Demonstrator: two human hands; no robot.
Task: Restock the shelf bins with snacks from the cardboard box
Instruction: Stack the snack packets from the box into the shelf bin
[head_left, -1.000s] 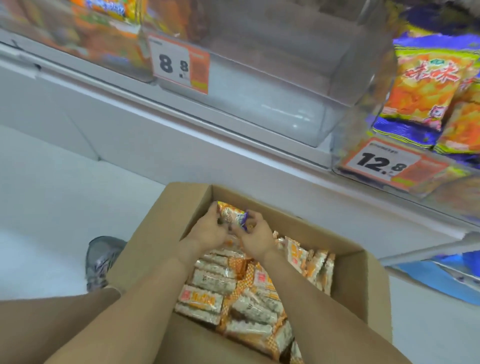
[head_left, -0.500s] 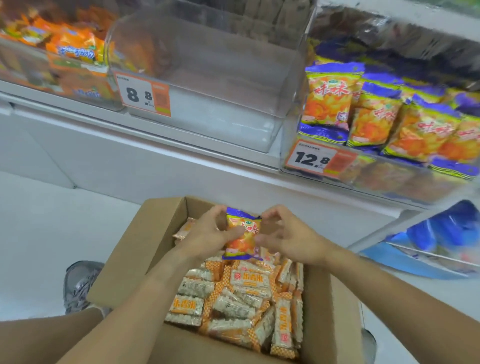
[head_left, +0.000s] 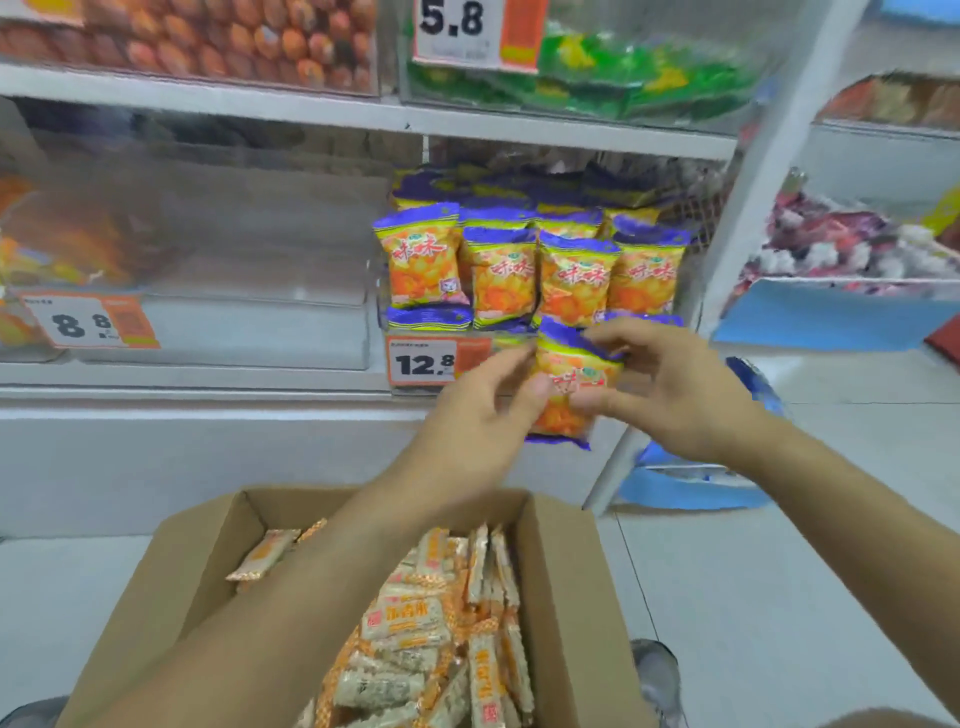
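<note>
Below the hands, an open cardboard box (head_left: 566, 587) sits on the pale floor (head_left: 779, 597), packed with cream-and-orange wrapped snack bars (head_left: 410, 623) lying in loose rows. Above it, both hands hold one orange snack packet (head_left: 569, 387) with purple ends, upright in front of the shelf edge: the left hand (head_left: 480, 410) pinches its left side between thumb and fingers, the right hand (head_left: 675, 384) pinches its upper right edge and right side. Just behind it, a clear shelf bin (head_left: 382, 291) with a 12.8 price tag (head_left: 423, 361) holds matching orange packets (head_left: 530, 270) standing in rows. To the left, a clear bin tagged 8.8 (head_left: 85, 322) looks nearly bare. On the upper shelf, one bin holds orange-red snacks (head_left: 208, 36) and another, tagged 5.8 (head_left: 467, 31), holds green packets (head_left: 623, 78). A white upright post (head_left: 763, 171) divides off further shelves at the right, with blue trays (head_left: 810, 317) of mixed wrapped goods
</note>
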